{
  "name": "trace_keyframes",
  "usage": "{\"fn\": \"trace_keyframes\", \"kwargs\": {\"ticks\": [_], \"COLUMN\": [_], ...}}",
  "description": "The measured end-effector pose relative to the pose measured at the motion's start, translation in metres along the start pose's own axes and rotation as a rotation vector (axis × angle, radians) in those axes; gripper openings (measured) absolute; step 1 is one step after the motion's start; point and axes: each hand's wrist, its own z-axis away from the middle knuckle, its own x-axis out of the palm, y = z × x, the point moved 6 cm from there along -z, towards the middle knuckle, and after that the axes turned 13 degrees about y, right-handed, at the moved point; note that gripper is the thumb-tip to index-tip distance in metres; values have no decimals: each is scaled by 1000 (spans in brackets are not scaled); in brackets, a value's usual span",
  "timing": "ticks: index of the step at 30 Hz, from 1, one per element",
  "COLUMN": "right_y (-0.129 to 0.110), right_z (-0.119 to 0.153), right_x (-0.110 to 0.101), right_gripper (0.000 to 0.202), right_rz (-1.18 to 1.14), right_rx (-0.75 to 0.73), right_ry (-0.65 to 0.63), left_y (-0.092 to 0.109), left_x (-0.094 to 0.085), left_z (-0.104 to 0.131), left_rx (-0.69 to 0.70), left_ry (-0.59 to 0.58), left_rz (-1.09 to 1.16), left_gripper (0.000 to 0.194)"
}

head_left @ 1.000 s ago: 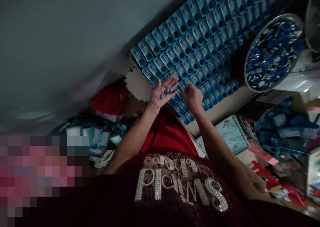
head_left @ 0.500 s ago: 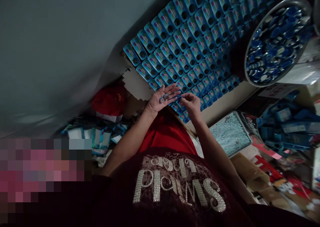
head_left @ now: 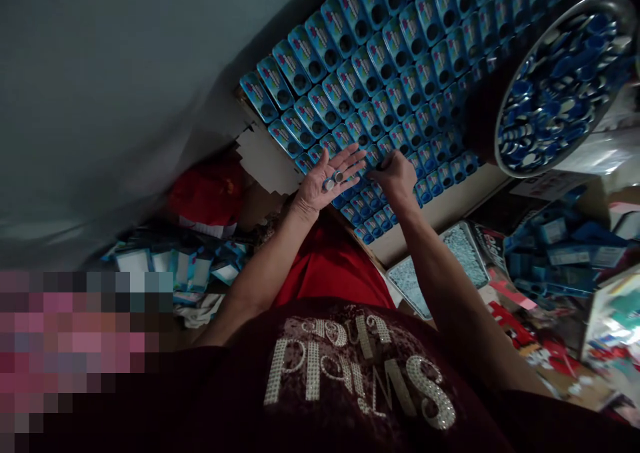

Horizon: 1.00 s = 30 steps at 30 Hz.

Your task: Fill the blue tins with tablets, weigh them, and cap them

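On the bench (head_left: 443, 218), blue printed rectangular boxes (head_left: 367, 73) stood in tight slanting rows, most with a dark round spot at the end nearer the wearer. Left hand (head_left: 320, 185) was palm up over the near edge of the rows, fingers spread flat, gripping nothing; two small round blue-and-silver pieces (head_left: 329, 184) lay side by side on it, near the finger roots. Right hand (head_left: 399, 178) was palm down just beside, over the near rows, fingers curled and tips drawn close together; couldn't tell if they had hold of anything, or if they touched a box. Large round metal bowl (head_left: 613, 1), full of blue-and-white pieces (head_left: 550, 106), sat at the right end of the rows. Shallow tray (head_left: 480, 252) of small pale-blue bits (head_left: 457, 246) lay below the bench edge, partly behind the right forearm. Heap of blue cartons (head_left: 560, 246) to the right of that.
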Motion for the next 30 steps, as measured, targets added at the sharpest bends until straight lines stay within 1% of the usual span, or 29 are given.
{"fn": "trace_keyframes", "kwargs": {"ticks": [2, 4, 5, 7, 9, 10, 12, 14, 16, 17, 19, 21, 23, 24, 27, 30], "right_y": [-8, -20, -28, -47, -61, -64, -60, -45, -24, -13, 7, 19, 20, 18, 10, 6], "right_z": [7, 21, 30, 51, 71, 79, 87, 88, 84, 79, 66, 48, 28, 18, -5, -18], "right_x": [-11, -23, -29, -34, -32, -29, -20, -12, -8, -8, -13, -20, -23, -22, -12, -5], "right_gripper": [23, 17, 14, 14, 19, 21, 21, 18, 21, 24, 29, 31, 27, 23, 11, 16], "right_rz": [0, -66, -134, -324, -517, -589, -667, -678, -656, -637, -589, -528, -425, -357, -143, -27], "right_rx": [-33, -84, -136, -310, -516, -592, -651, -610, -487, -407, -246, -143, -102, -94, -61, -28], "right_ry": [18, 63, 85, 83, 8, -33, -86, -108, -101, -78, 21, 136, 189, 181, 100, 33], "left_y": [1, 2, 2, 0, -6, -11, -21, -31, -39, -41, -40, -33, -24, -19, -8, -3], "left_x": [-3, -7, -8, -9, -7, -6, -4, -5, -7, -8, -8, -4, 1, 4, 10, 13], "left_z": [3, 7, 9, 15, 20, 22, 23, 21, 17, 14, 8, 2, -4, -7, -13, -17], "left_rx": [50, 78, 83, 82, 66, 53, 17, -38, -105, -130, -141, -116, -87, -73, -48, -39], "left_ry": [0, 18, 27, 23, -9, -29, -63, -69, -38, -14, 19, 20, -1, -13, -30, -29], "left_rz": [-24, -44, -50, -61, -73, -78, -80, -86, -108, -118, -120, -107, -100, -99, -92, -78], "left_gripper": [74, 75, 76, 78, 82, 84, 87, 90, 89, 88, 82, 77, 73, 73, 74, 75]}}
